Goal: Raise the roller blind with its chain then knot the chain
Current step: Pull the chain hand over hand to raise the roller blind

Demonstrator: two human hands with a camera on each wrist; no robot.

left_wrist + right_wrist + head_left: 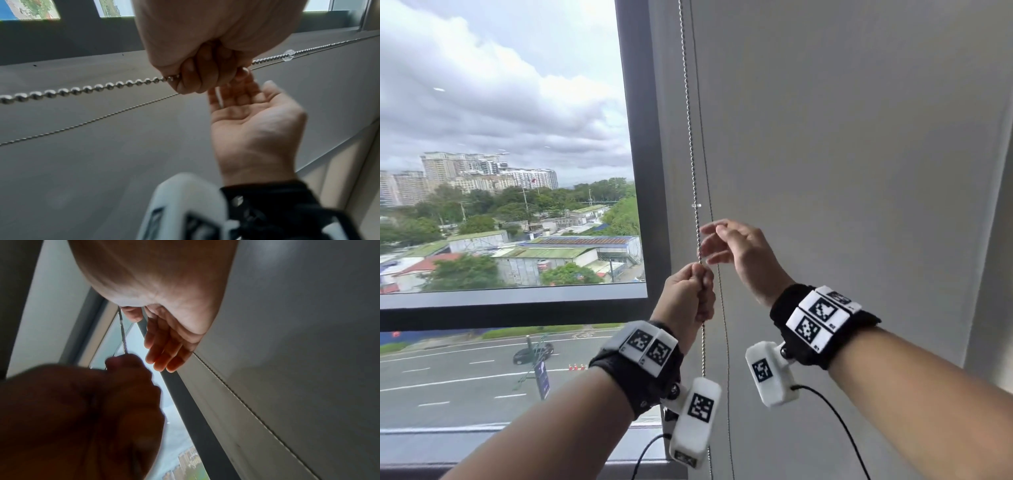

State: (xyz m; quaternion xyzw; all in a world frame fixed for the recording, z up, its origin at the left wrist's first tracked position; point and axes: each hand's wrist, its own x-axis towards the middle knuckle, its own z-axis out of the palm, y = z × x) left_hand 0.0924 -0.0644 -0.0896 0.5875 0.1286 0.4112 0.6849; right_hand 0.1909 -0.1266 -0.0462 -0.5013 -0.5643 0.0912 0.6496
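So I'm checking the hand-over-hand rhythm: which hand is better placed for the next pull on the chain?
The right hand. It is open, fingers spread beside the chain, just above the left hand, which grips the chain in a fist lower down.

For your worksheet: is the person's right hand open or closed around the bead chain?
Open. The right hand shows a bare palm and loose fingers beside the chain, gripping nothing. Only the left hand holds the chain, in a fist.
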